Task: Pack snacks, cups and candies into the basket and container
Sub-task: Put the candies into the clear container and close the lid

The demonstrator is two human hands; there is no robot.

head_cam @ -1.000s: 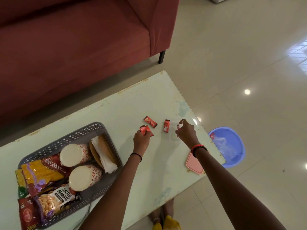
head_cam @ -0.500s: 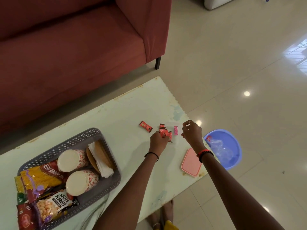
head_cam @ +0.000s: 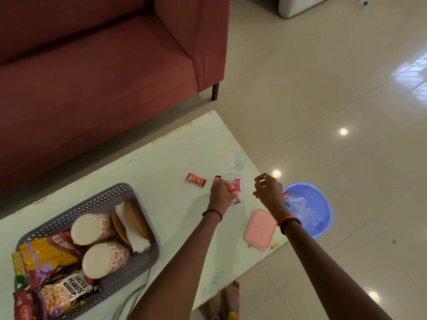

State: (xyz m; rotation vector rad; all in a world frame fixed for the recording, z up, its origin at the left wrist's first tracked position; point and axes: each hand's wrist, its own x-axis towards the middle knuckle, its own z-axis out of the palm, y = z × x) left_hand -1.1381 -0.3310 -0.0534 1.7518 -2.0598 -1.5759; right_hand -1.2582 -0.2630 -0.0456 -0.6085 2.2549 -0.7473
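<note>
My left hand (head_cam: 220,191) is shut on a few red candies (head_cam: 231,190) and holds them over a small clear container (head_cam: 241,200) near the table's right end. A pink candy (head_cam: 238,183) lies inside that container. One more red candy (head_cam: 196,180) lies on the table just left of my left hand. My right hand (head_cam: 268,189) hovers to the right of the container with loosely curled fingers and nothing visible in it. The grey basket (head_cam: 76,204) at the left holds two paper cups (head_cam: 92,229), snack packets (head_cam: 48,252) and napkins.
A pink lid (head_cam: 261,228) lies near the table's right front corner. A blue basin (head_cam: 321,204) with clear plastic stands on the floor just beyond the table's right edge. A red sofa (head_cam: 104,77) runs along the far side. My feet show below the table's front edge.
My left hand gathered red candies and carried them right, over the clear container. My right hand let a pink candy drop into the container and drew back to the right.
</note>
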